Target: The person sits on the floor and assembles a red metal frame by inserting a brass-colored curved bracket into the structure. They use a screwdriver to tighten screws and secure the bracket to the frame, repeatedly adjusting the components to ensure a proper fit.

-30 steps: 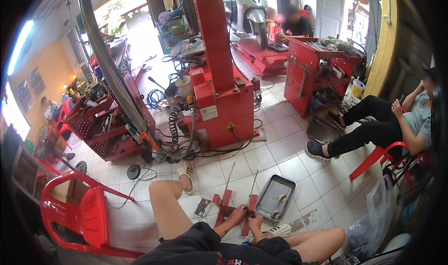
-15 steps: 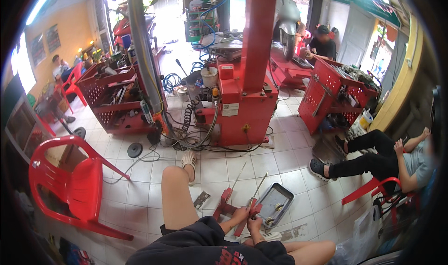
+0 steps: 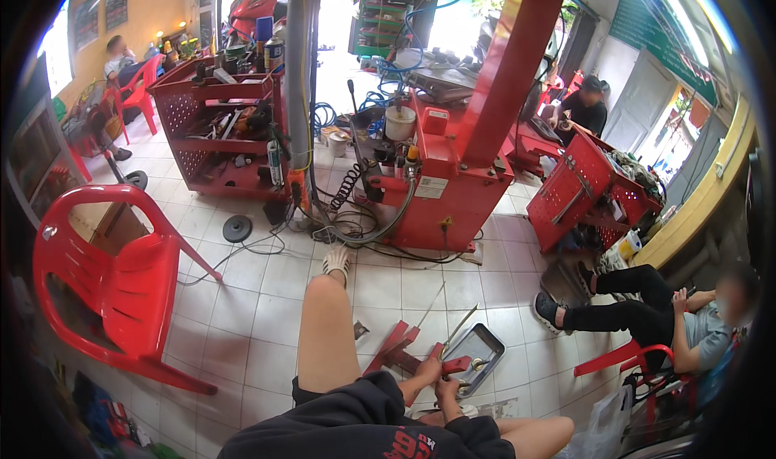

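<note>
Low before me on the tiled floor is a red metal frame (image 3: 394,346) with thin rods standing up from it. My left hand (image 3: 429,369) is closed around one red bar of this frame. Just beside it, my right hand (image 3: 446,389) has its fingers curled in by the end of the frame; what they grip is hidden. A dark shallow tray (image 3: 499,334) lies right of the frame, partly behind it, with small round metal parts in it. A flat metal piece (image 3: 360,329) lies on the floor by my left knee.
A red plastic chair (image 3: 129,289) stands at left. Ahead are a red lift post on its base (image 3: 453,208), cables, and red tool carts (image 3: 218,135) (image 3: 578,188). A seated person (image 3: 647,317) is close at right; others sit farther back. A black round disc (image 3: 237,228) lies ahead left.
My view has turned, so the room appears tilted and shifted. The red frame has turned a little in my grip, and my knee now covers more of the flat metal piece.
</note>
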### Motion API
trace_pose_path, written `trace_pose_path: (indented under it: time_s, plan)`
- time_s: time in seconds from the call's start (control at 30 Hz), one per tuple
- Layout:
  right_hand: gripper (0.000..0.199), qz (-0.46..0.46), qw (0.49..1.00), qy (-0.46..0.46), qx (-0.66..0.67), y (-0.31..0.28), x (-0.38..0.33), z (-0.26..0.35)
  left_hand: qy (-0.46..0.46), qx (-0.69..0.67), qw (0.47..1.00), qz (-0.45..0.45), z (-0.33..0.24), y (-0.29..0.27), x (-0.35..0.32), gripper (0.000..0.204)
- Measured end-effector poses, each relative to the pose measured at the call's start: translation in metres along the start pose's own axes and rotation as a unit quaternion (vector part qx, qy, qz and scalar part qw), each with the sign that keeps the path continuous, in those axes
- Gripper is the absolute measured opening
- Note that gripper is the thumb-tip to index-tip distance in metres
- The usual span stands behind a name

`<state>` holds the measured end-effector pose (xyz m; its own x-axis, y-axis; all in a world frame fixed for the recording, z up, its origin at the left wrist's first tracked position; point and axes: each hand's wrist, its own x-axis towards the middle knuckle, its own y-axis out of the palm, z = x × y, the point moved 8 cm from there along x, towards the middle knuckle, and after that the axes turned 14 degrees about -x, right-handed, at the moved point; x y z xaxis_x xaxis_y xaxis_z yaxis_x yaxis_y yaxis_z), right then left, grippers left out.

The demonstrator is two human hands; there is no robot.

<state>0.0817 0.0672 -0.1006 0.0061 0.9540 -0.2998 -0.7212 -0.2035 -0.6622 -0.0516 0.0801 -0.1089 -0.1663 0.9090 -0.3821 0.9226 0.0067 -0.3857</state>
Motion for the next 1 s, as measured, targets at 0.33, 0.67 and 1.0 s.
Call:
trace_pose_path:
  time_s: [0.33, 0.67, 1.0]
  plan:
    - [0.026, 0.019, 0.999, 0.013, 0.030, 0.013, 0.048, -0.047, 0.063, -0.078, 0.994, -0.053, -0.054, -0.035, -0.035, 0.034]
    - [0.021, 0.123, 0.984, 0.089, 0.096, -0.003, 0.000, 0.014, 0.189, -0.140, 0.970, -0.057, -0.050, -0.045, -0.050, 0.039]
    - [0.071, 0.123, 0.985, -0.114, 0.035, 0.002, 0.036, 0.024, 0.128, -0.120, 0.973, -0.153, -0.011, -0.035, -0.005, 0.060]
